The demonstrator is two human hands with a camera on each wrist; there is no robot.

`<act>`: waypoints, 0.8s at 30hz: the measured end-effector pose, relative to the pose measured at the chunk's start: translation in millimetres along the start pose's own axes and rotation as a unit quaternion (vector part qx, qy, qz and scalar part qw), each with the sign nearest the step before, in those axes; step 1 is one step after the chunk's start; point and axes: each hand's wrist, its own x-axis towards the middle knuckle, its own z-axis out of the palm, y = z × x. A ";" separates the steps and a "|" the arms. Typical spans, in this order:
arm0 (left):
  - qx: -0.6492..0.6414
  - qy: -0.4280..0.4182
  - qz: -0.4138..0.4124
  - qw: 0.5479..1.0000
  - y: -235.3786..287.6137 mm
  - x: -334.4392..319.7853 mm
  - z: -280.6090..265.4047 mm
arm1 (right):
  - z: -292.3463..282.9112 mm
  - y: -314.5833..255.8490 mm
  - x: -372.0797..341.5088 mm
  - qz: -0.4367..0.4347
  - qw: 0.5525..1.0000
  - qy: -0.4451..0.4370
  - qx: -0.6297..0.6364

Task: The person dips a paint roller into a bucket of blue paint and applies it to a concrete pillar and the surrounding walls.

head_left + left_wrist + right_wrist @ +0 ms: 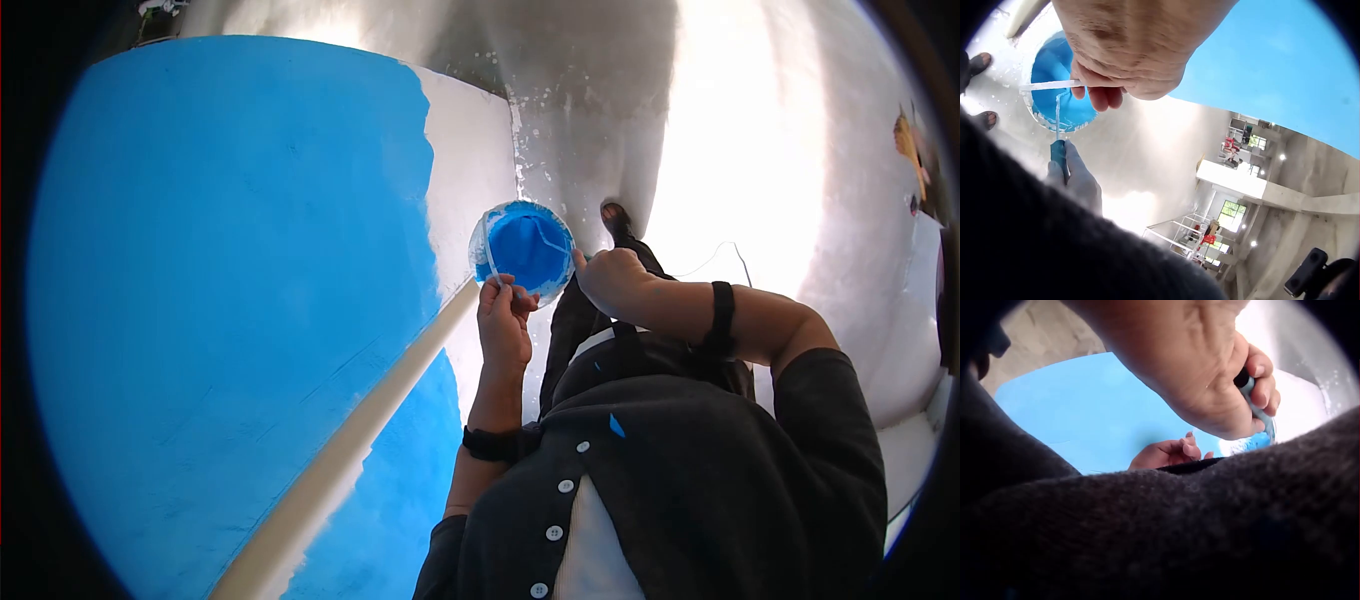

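A bucket point(476, 240) of blue paint hangs in front of the person, its rim smeared with paint. The left hand point(506, 322) holds the bucket's white carrying handle point(1050, 85) between thumb and fingers. In the right hand point(616, 282) is a paint roller, gripped by its teal handle point(1058, 152). Its bent wire frame point(1058, 114), coated in blue, reaches down into the bucket; the roller end is hidden in the paint. The right wrist view shows the fingers curled around the dark-ended grip point(1244, 380).
At the left stands a large wall point(250, 200) painted blue, with an unpainted white strip point(465, 140) along its edge. A pale ledge point(340, 440) crosses it diagonally. The grey floor point(590, 90) has paint spots. A white metal frame point(1175, 231) stands farther off.
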 end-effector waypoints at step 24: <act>-0.071 0.035 -0.022 0.997 -17.4 22.7 -14.0 | 13.1 24.3 -49.0 0.015 0.998 0.004 0.062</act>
